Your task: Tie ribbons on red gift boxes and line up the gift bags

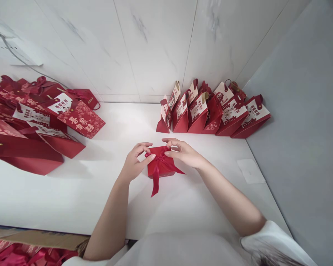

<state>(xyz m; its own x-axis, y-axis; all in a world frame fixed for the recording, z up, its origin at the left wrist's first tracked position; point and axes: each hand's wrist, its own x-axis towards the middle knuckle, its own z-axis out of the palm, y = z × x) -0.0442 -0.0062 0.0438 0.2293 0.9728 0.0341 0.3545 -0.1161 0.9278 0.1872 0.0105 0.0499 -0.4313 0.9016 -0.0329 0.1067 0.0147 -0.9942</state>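
In front of me on the white table stands a small red gift box (166, 170). A dark pink-red ribbon (155, 177) is tied in a bow on its top, one tail hanging over the front and the other out to the right. My left hand (135, 159) pinches the bow's left loop between thumb and fingers. My right hand (184, 152) pinches the right loop in the same way. Parts of both loops are hidden by the fingers.
Several red and white gift boxes (198, 112) stand in rows at the back right. More red gift boxes (81, 120) crowd the left. A cardboard carton (44, 238) with red ribboned things sits low at left. A white square (251, 171) lies near the grey partition (302, 129).
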